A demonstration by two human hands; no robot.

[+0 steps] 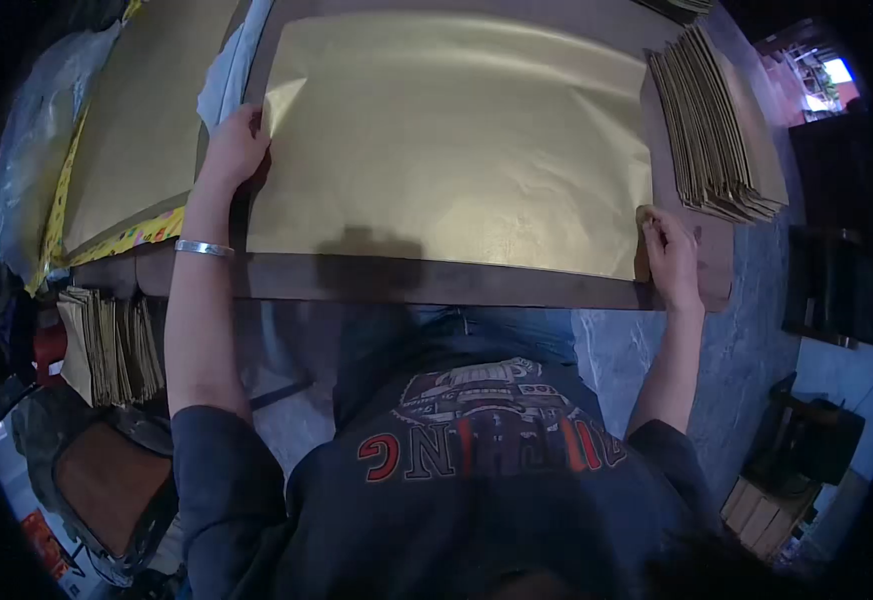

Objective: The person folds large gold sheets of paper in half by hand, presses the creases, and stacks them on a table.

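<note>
Dark wooden table [437, 282], grey floor; left hand [237, 145], right hand [669, 255] grip gold sheet [457, 140] edges.

I wear a dark grey T-shirt [477, 470] with short sleeves and a printed emblem, red and pale block letters arching below it. On my left wrist sits a thin silver bangle [204, 247]. My jeans [487, 335] are blue. Both forearms are bare.

A plain, shiny gold sheet [457, 140] fills the upper middle of the frame, lying on a dark brown board [437, 282]. At the upper right, a stack of folded papers [722, 125] is dull tan-gold. At the left edge, a yellow strip [127, 238] carries small multicoloured print.
</note>
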